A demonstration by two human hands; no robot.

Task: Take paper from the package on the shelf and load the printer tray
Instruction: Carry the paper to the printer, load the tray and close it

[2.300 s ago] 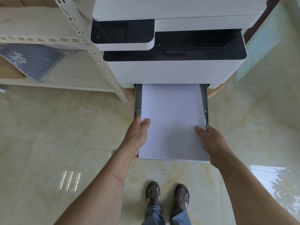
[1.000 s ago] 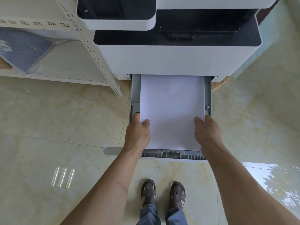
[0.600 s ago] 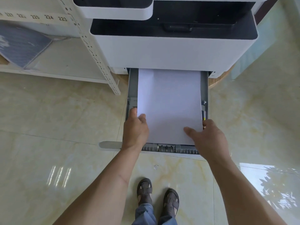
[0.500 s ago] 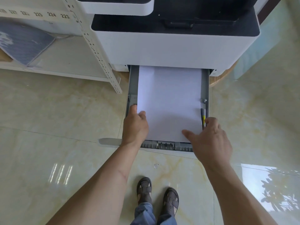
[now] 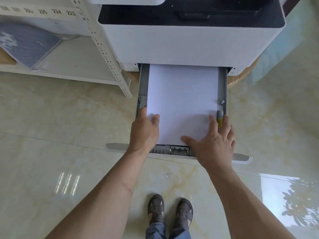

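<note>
A white paper stack (image 5: 182, 100) lies in the grey pulled-out tray (image 5: 143, 83) of the white printer (image 5: 181, 45). Its far end reaches under the printer body. My left hand (image 5: 145, 131) grips the stack's near left corner, thumb on top. My right hand (image 5: 214, 144) lies flat with spread fingers on the near right corner and over the tray's right side rail with its yellow mark. A strip of the tray's ribbed front shows between my hands. A blue-grey wrapped package (image 5: 25, 44) lies on the shelf at the left.
A white perforated shelf post (image 5: 107, 49) stands just left of the printer, its foot near the tray's left side. The tray's front panel (image 5: 117, 146) sticks out over the glossy tiled floor. My sandalled feet (image 5: 170, 211) stand below the tray.
The paper has gone further into the tray and settled. My right hand has left the stack's right edge and now lies flat on top. My left hand has kept its hold.
</note>
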